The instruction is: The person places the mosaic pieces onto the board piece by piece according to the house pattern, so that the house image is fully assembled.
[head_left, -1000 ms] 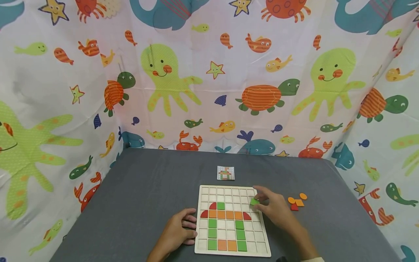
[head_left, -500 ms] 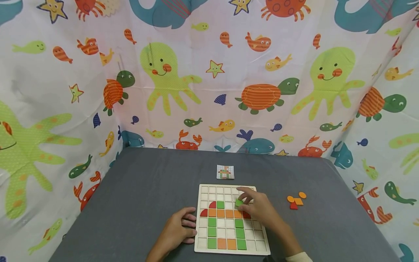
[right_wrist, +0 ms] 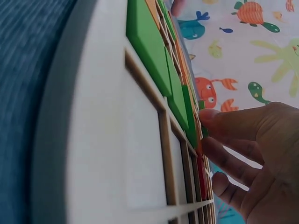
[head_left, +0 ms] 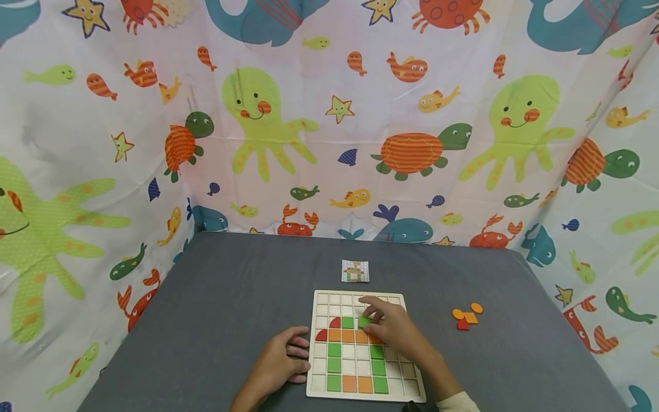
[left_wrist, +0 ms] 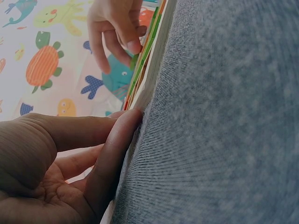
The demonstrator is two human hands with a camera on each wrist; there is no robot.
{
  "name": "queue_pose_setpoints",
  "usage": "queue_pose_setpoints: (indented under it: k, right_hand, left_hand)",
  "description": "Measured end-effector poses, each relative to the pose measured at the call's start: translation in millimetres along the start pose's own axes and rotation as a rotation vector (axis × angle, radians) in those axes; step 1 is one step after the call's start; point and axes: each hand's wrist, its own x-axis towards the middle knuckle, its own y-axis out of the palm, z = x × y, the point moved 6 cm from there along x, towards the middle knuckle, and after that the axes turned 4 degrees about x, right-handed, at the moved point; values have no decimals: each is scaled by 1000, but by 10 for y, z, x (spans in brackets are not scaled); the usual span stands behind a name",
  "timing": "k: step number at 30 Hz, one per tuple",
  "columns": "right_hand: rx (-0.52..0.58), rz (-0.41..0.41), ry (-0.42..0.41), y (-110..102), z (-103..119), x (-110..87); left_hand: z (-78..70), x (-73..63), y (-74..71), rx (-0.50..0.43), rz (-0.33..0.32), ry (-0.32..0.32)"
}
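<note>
My right hand (head_left: 395, 329) pinches a green square tile (head_left: 364, 322) over the upper middle of a white gridded board (head_left: 415, 366). In the right wrist view the thumb and forefinger meet at that tile's edge, close over the grid. Green squares (head_left: 334, 366), orange squares (head_left: 362, 336) and red quarter-round tiles (head_left: 321, 335) sit in the board's cells. Part of the orange row is hidden behind the right hand. My left hand (head_left: 275, 363) rests on the table with its relaxed fingers right at the board's left edge.
A small printed card (head_left: 355, 271) with a coloured grid pattern lies behind the board. To the right lie loose tiles: orange rounds (head_left: 476, 308), an orange piece (head_left: 471, 318) and a red one (head_left: 463, 325). A sea-animal curtain (head_left: 329, 143) surrounds the dark grey table (head_left: 247, 286).
My right hand has carried the green square tile leftward from the board's right side to its upper middle, beside the placed green square. The left hand has stayed at the left edge.
</note>
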Motion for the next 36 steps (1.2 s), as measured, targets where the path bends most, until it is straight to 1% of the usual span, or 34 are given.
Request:
queue_pose_setpoints:
  k: [6,11,21,28,33,36]
  right_hand:
    - [1,13,20,38,2,30]
    - [-5,0,9,42,3,35]
    - [27,-17,-10,29,37,1]
    - [2,-83,31,-128,19,-71]
    - [-16,-142,72,-294,-52,-145]
    - [-14,-179,102,-399,-115,-202]
  left_hand:
    - [4,0,1,-2,-2,6]
    - [6,6,0,3,-7,5]
    - [1,9,-1,11,-9,-11]
    - [-9,18,9,15,-11,-6]
    - [-8,18,9,19,-17,4]
    - [2,22,8,20,-20,-1]
